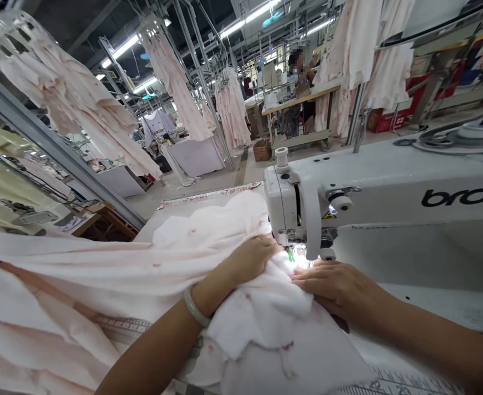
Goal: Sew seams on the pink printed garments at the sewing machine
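A pale pink garment piece (261, 323) with small red motifs and a scalloped edge runs under the presser area of a white sewing machine (373, 175). My left hand (253, 257) lies on the cloth just left of the needle area, palm down, fingers stretched toward it. On the other side, my right hand (342, 288) grips the cloth at its edge, with fingertips on top close to the needle and the thumb side underneath, partly hidden. The machine's lamp washes out the needle point. A pale bangle (195, 307) circles my left wrist.
More pink cloth (80, 274) spreads across the left. Printed ruler tape (401, 381) marks the table's near edge. A metal rail (60, 148) slants at left. Pink garments (231, 104) hang beyond, and a person (301, 71) sits at another table.
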A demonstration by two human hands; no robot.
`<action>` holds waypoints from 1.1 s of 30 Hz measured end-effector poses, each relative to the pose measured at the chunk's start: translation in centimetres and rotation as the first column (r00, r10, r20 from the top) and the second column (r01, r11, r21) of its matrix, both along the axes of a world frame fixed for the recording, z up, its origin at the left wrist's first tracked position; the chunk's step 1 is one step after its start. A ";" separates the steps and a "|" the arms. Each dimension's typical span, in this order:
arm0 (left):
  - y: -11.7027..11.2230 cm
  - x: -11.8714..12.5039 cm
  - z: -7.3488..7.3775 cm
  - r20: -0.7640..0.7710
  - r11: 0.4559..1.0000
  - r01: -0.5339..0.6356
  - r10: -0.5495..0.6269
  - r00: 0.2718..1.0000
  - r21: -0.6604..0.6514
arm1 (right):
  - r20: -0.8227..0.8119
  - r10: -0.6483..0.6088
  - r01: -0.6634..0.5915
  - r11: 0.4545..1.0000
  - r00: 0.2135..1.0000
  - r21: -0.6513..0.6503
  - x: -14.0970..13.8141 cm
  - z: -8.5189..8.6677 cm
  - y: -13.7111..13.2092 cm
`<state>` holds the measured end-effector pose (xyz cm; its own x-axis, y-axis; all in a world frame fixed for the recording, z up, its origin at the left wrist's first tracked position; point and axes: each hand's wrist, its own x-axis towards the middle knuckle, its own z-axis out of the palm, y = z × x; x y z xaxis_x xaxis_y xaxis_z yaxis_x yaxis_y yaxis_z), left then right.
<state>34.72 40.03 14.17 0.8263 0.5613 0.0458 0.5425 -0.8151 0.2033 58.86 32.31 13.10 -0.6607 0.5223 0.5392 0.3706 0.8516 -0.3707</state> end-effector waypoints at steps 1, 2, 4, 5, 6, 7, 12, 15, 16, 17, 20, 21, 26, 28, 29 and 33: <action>0.2 0.1 0.3 -0.008 1.000 -0.005 0.005 1.000 -0.007 | 0.003 0.003 -0.003 1.000 1.000 -0.003 0.0 0.0 0.1; 0.2 0.1 0.8 -0.016 1.000 -0.010 0.010 1.000 -0.013 | 0.005 0.007 -0.007 1.000 1.000 -0.007 0.1 0.0 0.1; -0.8 0.5 1.9 -0.035 0.999 -0.047 0.047 0.998 -0.015 | 0.010 0.010 -0.010 1.000 1.000 -0.017 0.2 -0.1 0.1; -1.8 0.8 2.5 -0.037 0.996 -0.087 0.086 0.996 -0.009 | 0.012 0.013 -0.013 1.000 1.000 -0.023 0.3 -0.2 0.1; -3.1 1.2 3.1 -0.023 0.990 -0.139 0.139 0.990 -0.005 | 0.012 0.015 -0.015 1.000 1.000 -0.026 0.4 -0.3 0.1; -4.6 1.6 3.5 0.006 0.980 -0.201 0.201 0.980 -0.007 | 0.010 0.008 -0.008 1.000 1.000 -0.016 0.6 -0.5 0.1; -11.1 3.0 2.3 0.189 0.925 -0.358 0.377 0.907 -0.128 | -0.014 -0.110 0.110 0.991 0.994 0.070 1.4 -1.0 0.2; -11.1 2.4 0.2 0.260 0.941 -0.326 0.339 0.904 -0.092 | 0.000 -0.154 0.154 0.987 0.988 0.036 1.6 -0.8 0.3; -10.5 1.9 -0.3 0.299 0.952 -0.294 0.307 0.903 -0.089 | 0.010 -0.155 0.154 0.988 0.988 0.026 1.5 -0.7 0.3; -9.7 1.4 -0.6 0.339 0.962 -0.255 0.274 0.900 -0.101 | 0.020 -0.147 0.146 0.989 0.989 0.019 1.4 -0.6 0.3; -7.4 0.1 -0.7 0.445 0.974 -0.128 0.201 0.873 -0.189 | 0.042 -0.118 0.117 0.993 0.992 0.012 0.8 -0.6 0.4; -6.9 -0.2 -0.6 0.473 0.969 -0.097 0.196 0.859 -0.225 | 0.047 -0.116 0.115 0.993 0.992 0.012 0.6 -0.7 0.4; -6.7 -0.4 0.7 0.497 0.849 -0.153 0.432 0.752 -0.507 | 0.052 -0.111 0.108 0.992 0.992 0.059 0.4 -1.0 0.4; -7.1 -0.1 1.7 0.411 0.733 -0.223 0.576 0.707 -0.642 | 0.059 -0.089 0.084 0.993 0.994 0.086 0.4 -1.0 0.4; -7.2 0.1 2.4 0.359 0.682 -0.257 0.622 0.696 -0.685 | 0.068 -0.079 0.072 0.993 0.995 0.095 0.4 -1.0 0.4; -7.6 1.1 4.7 0.268 0.671 -0.369 0.649 0.712 -0.643 | 0.121 -0.038 0.023 0.993 0.992 0.119 0.5 -1.0 0.3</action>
